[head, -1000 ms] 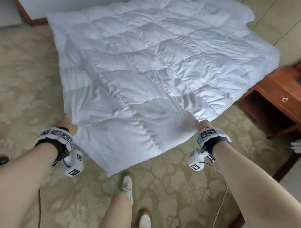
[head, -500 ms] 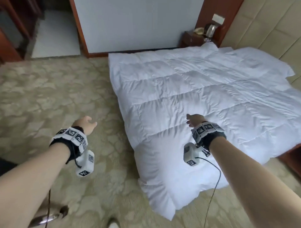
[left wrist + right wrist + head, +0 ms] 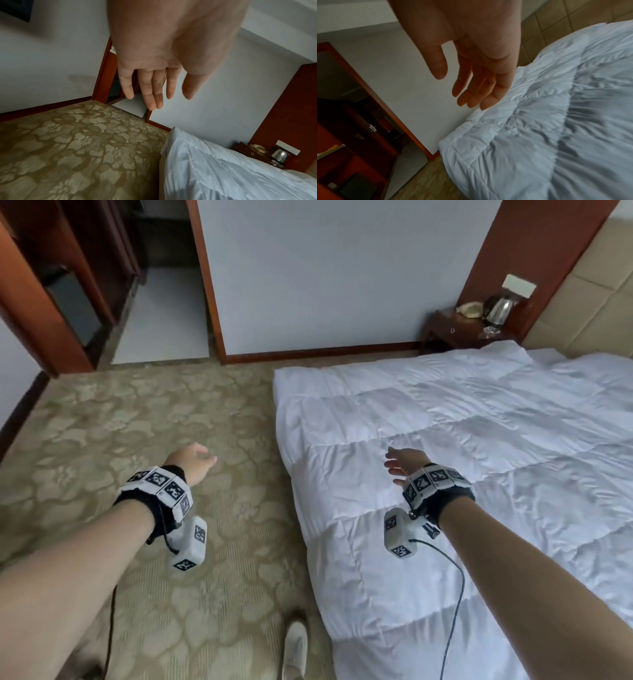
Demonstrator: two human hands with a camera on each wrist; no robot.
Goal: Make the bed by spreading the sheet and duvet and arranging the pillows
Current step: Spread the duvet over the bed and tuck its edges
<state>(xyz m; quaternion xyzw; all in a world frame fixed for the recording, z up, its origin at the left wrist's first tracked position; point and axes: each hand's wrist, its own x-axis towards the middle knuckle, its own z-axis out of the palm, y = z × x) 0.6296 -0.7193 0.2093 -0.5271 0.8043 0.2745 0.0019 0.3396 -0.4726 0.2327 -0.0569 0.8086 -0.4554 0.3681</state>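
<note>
A white quilted duvet (image 3: 462, 457) lies spread over the bed, its edge hanging down toward the carpet; it also fills the right of the right wrist view (image 3: 547, 135) and the lower right of the left wrist view (image 3: 223, 169). My left hand (image 3: 195, 460) hovers over the carpet left of the bed, fingers straight and empty (image 3: 154, 86). My right hand (image 3: 404, 463) hangs above the duvet near its left edge, fingers relaxed and empty (image 3: 471, 88). No pillows are in view.
A floral beige carpet (image 3: 137, 440) covers the floor left of the bed. A dark wooden nightstand (image 3: 455, 332) with a steel kettle (image 3: 498, 309) stands at the bed's head by the padded headboard (image 3: 589, 302). A doorway (image 3: 161, 313) and wooden cabinets lie at back left. My shoe (image 3: 294, 648) is by the bed.
Both hands let go of the duvet's hem, which they gripped a second ago, and rose with fingers straight. My view has swung left along the bed toward the wall and doorway.
</note>
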